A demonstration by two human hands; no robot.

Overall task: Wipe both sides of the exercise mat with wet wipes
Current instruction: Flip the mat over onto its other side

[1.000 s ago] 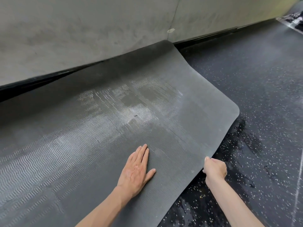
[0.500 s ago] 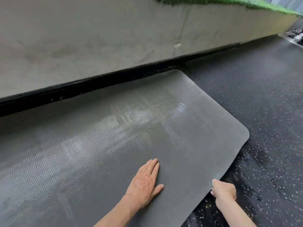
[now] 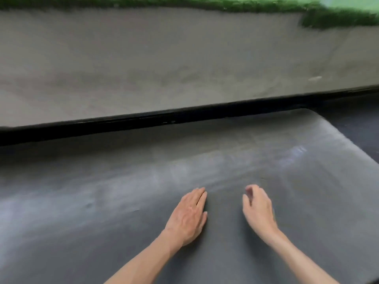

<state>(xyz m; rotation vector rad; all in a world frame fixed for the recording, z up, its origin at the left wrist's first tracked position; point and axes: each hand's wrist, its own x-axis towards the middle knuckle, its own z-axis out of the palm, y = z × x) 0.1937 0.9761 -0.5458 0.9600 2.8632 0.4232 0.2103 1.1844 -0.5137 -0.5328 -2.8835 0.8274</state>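
The dark grey rubber exercise mat (image 3: 102, 206) lies spread flat on the floor, filling the lower half of the view; its far long edge runs just beside the glossy black skirting strip (image 3: 143, 121) at the foot of the pale grey concrete wall (image 3: 164, 68). Its rounded far corner shows at the upper right, next to a patch of dark floor (image 3: 361, 128).

The left hand (image 3: 188, 216) rests palm down on the mat near the middle of the view, fingers straight and close together, thumb tucked alongside; its grip holds nothing. The right hand (image 3: 258, 210) is just beside it, apart from it, over the mat; its fingers (image 3: 249, 191) bend loosely downward and its grip is slack, with nothing visible in it. Whether its fingertips actually touch the mat cannot be told.

Pale, shiny streaks (image 3: 295, 152) cross the mat from left to right — the brightest is near the far right corner. A strip of green turf-like material (image 3: 246, 5) runs along the top of the wall.

The whole picture is smeared by motion, so the mat's surface pattern cannot be made out; the mat's left end, near edge and right end are cut off by the frame, and both forearms leave it at the bottom.
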